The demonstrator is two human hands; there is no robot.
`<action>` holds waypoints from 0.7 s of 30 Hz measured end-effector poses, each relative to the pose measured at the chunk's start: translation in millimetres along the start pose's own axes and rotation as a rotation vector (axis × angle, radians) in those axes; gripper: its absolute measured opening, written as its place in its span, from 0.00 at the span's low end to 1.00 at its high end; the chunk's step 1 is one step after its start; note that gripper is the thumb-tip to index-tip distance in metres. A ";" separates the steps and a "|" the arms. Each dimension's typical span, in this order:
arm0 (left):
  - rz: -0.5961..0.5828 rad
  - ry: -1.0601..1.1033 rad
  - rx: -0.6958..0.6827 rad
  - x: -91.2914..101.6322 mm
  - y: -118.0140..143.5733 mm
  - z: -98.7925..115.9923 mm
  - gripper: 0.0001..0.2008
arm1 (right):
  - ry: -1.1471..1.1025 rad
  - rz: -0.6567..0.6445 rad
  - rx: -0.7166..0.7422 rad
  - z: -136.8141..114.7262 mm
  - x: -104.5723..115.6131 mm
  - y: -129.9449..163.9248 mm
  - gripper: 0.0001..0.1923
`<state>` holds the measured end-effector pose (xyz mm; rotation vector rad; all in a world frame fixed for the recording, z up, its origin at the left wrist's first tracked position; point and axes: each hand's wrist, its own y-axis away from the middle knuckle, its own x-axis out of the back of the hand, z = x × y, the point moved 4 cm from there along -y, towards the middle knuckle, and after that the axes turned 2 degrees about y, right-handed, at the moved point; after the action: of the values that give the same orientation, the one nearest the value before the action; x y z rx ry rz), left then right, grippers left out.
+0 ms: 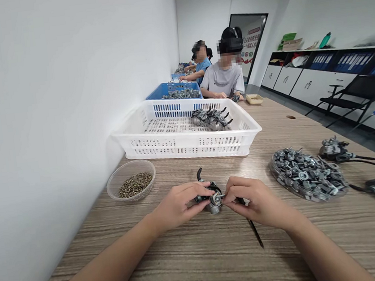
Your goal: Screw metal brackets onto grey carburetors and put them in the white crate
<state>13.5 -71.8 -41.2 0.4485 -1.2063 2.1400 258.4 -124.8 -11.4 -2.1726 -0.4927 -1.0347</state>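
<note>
A small metal carburetor [214,207] with a black hose [199,174] at its far side rests on the wooden table in front of me. My left hand [183,203] grips it from the left, fingers over its top and thumb at its near side. On the other side, my right hand [253,198] pinches a small silvery metal fitting [217,198] that sits against the carburetor. From under the right hand a thin black rod or hose [256,234] slants toward me; its upper part is hidden.
A clear bowl of small brass-coloured screws [135,185] stands left. Behind is a white crate [188,147] holding several carburetors. Right lie a round container of metal fittings [308,174] and more carburetors [334,148]. Two people [223,80] sit farther back beside a blue crate [156,91].
</note>
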 end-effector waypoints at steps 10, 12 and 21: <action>0.017 0.068 0.075 3.7 -0.7 -4.4 0.13 | -0.088 0.017 -0.030 5.1 -2.4 0.6 0.03; 0.005 0.047 0.059 3.4 -1.4 -2.8 0.13 | -0.093 0.034 -0.023 5.4 -3.6 0.2 0.03; -0.055 0.028 0.106 2.5 -3.4 -1.1 0.12 | -0.090 0.051 0.027 6.3 -6.7 -1.0 0.03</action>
<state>13.9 -68.7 -38.2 0.4902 -1.0576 2.1630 257.0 -120.0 -19.2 -2.2039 -0.4871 -0.9005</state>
